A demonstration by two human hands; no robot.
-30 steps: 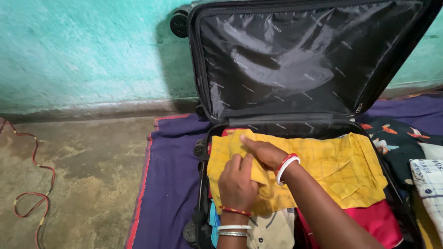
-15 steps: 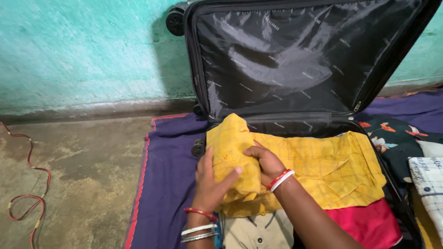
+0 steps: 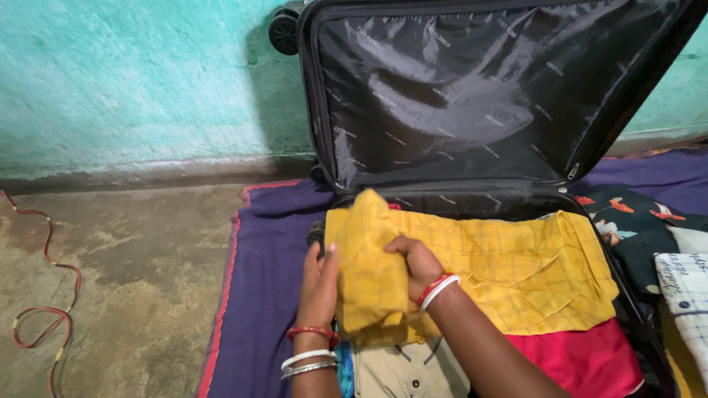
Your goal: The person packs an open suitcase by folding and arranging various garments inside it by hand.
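- Fingers of the left hand (image 3: 318,284) lie straight and close together, flat against the left side of a folded yellow checked shirt (image 3: 472,273); the thumb presses on the cloth
- Fingers of the right hand (image 3: 415,264) curl over the bunched fold, gripping it from the right side; both hands squeeze the fold between them
- That shirt lies on top of the clothes in the open black suitcase (image 3: 472,96), at its left end; its lid stands up against the green wall (image 3: 133,81)
- Under it show a red cloth (image 3: 582,357) and a tan shirt (image 3: 409,372)
- Suitcase sits on a purple mat (image 3: 265,295); a red cord (image 3: 51,302) lies on the floor, well apart
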